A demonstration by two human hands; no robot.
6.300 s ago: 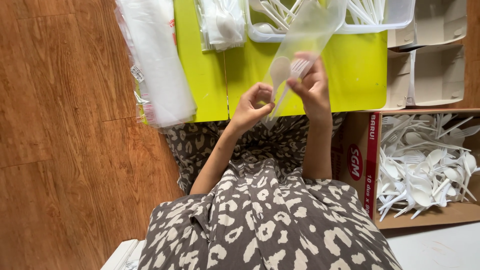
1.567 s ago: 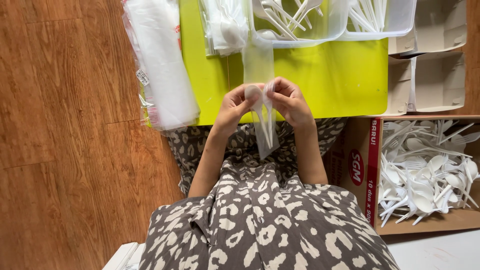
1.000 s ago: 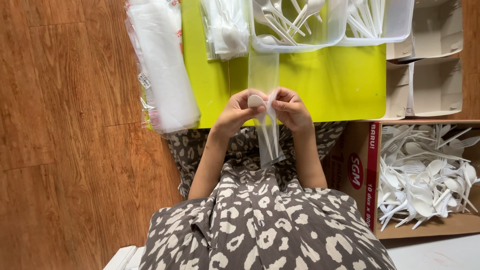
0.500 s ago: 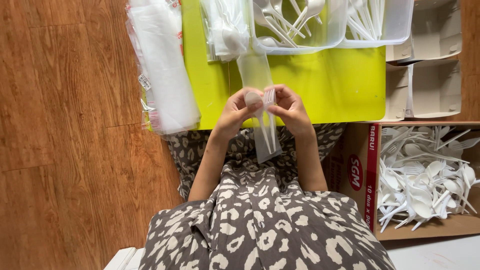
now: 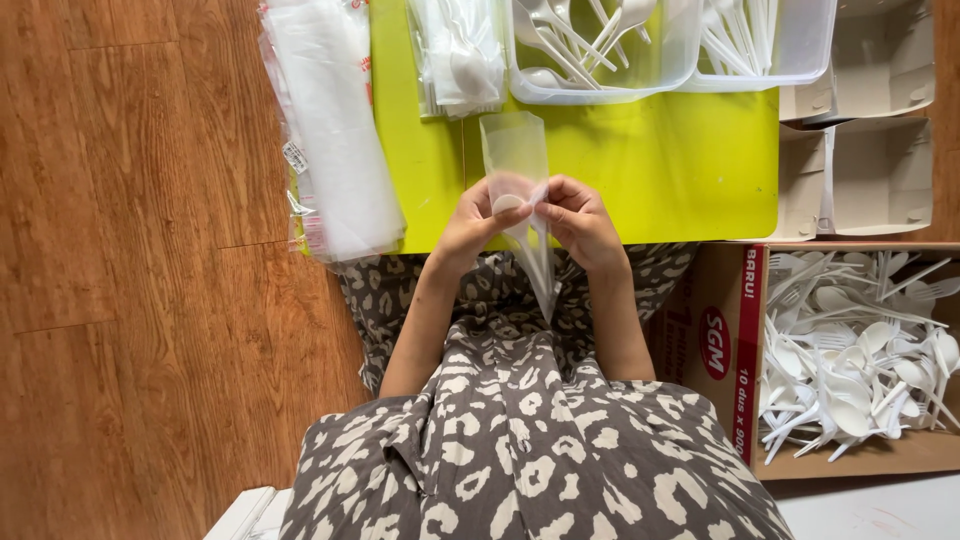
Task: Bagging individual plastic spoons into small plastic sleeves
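My left hand (image 5: 478, 222) and my right hand (image 5: 580, 222) meet over the near edge of a yellow-green table (image 5: 660, 165). Together they pinch a narrow clear plastic sleeve (image 5: 516, 158) that holds white plastic cutlery (image 5: 538, 258). A white spoon bowl shows between my fingertips. The sleeve's empty upper part stands up over the table, and the cutlery handles hang down toward my lap.
A stack of clear plastic bags (image 5: 330, 120) lies at the table's left. Filled sleeves (image 5: 462, 55) and clear tubs of white cutlery (image 5: 600, 45) sit at the back. A cardboard box of loose white cutlery (image 5: 860, 355) stands at my right, with white cardboard trays (image 5: 870, 120) behind it.
Earlier my hands held a spoon and sleeve higher, near the tub. Now they sit lower at the table edge, working the sleeve around the cutlery, whose upper part has shifted slightly.
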